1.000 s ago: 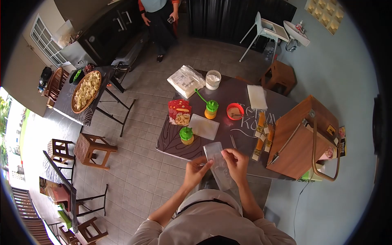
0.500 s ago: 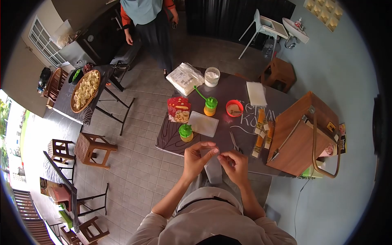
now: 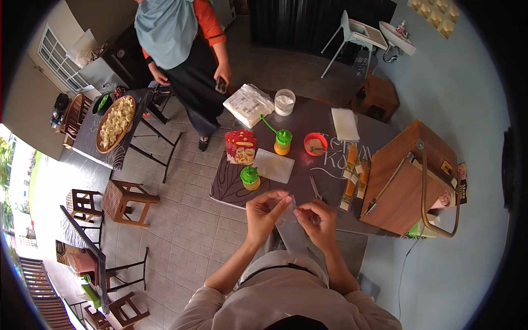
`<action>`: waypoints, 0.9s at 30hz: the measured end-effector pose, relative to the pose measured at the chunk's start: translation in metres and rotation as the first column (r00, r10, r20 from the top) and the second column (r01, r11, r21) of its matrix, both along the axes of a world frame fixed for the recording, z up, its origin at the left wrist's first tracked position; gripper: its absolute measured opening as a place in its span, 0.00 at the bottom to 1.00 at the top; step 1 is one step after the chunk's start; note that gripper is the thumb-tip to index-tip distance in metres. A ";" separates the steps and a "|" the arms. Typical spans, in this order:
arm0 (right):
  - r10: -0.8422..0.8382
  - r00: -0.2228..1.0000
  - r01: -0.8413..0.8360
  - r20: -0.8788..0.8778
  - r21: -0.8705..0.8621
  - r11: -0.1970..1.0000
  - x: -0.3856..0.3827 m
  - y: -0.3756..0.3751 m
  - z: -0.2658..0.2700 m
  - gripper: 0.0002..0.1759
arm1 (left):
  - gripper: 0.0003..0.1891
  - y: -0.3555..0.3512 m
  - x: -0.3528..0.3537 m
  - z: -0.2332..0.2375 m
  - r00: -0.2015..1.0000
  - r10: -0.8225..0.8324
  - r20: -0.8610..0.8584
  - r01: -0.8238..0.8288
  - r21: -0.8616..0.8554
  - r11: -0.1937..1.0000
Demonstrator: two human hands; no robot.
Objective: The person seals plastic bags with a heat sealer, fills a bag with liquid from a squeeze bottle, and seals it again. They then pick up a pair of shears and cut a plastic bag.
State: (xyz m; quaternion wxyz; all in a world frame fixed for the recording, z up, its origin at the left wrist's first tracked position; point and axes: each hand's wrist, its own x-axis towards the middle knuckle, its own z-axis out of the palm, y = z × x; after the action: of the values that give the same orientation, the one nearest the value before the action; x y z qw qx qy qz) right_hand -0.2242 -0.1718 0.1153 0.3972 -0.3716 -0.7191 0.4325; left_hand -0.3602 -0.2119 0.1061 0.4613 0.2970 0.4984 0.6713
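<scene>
Between my two hands hangs a clear plastic bag (image 3: 293, 235), thin and see-through, just past the table's near edge. My left hand (image 3: 265, 215) pinches its upper edge between thumb and fingers. On the other side, my right hand (image 3: 319, 221) is closed on the bag too, fingers curled. Scissors (image 3: 315, 188) lie on the table beyond my right hand. Nearest my left hand stands a squeeze bottle with a green lid (image 3: 250, 179) and yellowish contents. A whitish flat stack of plastic sheets (image 3: 274, 166) lies behind it.
On the dark table (image 3: 308, 173) are another green-topped bottle (image 3: 282, 143), a red bowl (image 3: 315, 144), a red packet (image 3: 240, 147), a white tub (image 3: 284, 103) and a wooden box (image 3: 404, 184). A person (image 3: 184, 60) stands beyond. A round tray of food (image 3: 115, 124) sits on the left table.
The plastic between my hands now shows more plainly, and my right hand is slightly lower. The other person has stepped closer to the table.
</scene>
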 end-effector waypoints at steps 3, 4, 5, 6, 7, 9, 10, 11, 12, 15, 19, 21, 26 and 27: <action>0.002 1.000 -0.002 0.003 -0.007 1.000 0.001 0.000 0.000 0.04 | 0.08 0.000 0.002 0.002 1.000 0.016 0.023 -0.016 0.009 1.000; 0.002 1.000 -0.002 0.005 -0.003 1.000 0.001 0.000 0.001 0.03 | 0.08 0.001 0.002 0.002 0.999 0.015 0.028 -0.016 0.009 1.000; 0.002 1.000 -0.002 0.007 0.003 1.000 0.001 0.001 0.001 0.03 | 0.08 0.001 0.002 0.002 0.999 0.015 0.034 -0.015 0.011 1.000; 0.002 1.000 -0.002 0.006 0.004 1.000 0.001 0.001 0.001 0.03 | 0.08 0.001 0.002 0.001 0.999 0.015 0.032 -0.015 0.012 1.000; 0.000 1.000 0.000 -0.005 0.004 1.000 0.001 0.001 0.000 0.04 | 0.08 0.002 0.002 0.000 1.000 0.014 0.018 -0.014 0.017 1.000; -0.001 1.000 0.001 -0.014 0.002 1.000 0.001 0.002 0.000 0.04 | 0.08 0.002 0.002 -0.001 1.000 0.015 0.003 -0.016 0.021 1.000; -0.008 1.000 0.008 -0.003 0.011 1.000 0.002 0.002 0.000 0.04 | 0.08 0.002 0.002 -0.001 1.000 0.020 -0.005 -0.020 0.024 1.000; -0.015 1.000 0.015 0.008 0.021 1.000 0.002 0.003 0.000 0.04 | 0.08 0.003 0.003 -0.001 1.000 0.024 -0.013 -0.024 0.028 0.999; -0.014 1.000 0.014 0.008 0.020 1.000 0.003 0.003 -0.001 0.04 | 0.08 0.003 0.004 -0.001 1.000 0.025 -0.013 -0.025 0.027 0.999; -0.024 1.000 0.023 0.021 0.010 1.000 0.002 0.003 -0.002 0.04 | 0.08 0.005 0.004 -0.003 0.999 0.035 -0.023 -0.034 0.049 0.998; -0.049 0.999 0.049 0.010 0.003 0.999 0.002 -0.004 -0.012 0.05 | 0.07 0.005 0.004 -0.004 0.997 0.065 -0.029 -0.064 0.052 0.997; -0.036 0.999 0.036 0.010 0.004 0.999 0.005 -0.009 -0.022 0.05 | 0.07 0.006 0.004 -0.003 0.996 0.087 -0.025 -0.085 0.068 0.994; -0.086 0.996 0.086 0.010 0.034 0.996 0.013 -0.015 -0.038 0.04 | 0.07 0.005 0.007 -0.008 0.991 0.131 -0.028 -0.129 0.053 0.990; -0.086 0.996 0.085 0.012 0.032 0.996 0.014 -0.015 -0.039 0.04 | 0.07 0.005 0.007 -0.009 0.991 0.131 -0.027 -0.130 0.051 0.990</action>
State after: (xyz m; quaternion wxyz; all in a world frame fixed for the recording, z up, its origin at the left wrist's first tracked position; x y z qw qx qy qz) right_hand -0.2104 -0.1863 0.0765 0.4164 -0.3984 -0.7119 0.4013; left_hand -0.3533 -0.2067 0.0969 0.4013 0.2853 0.5072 0.7074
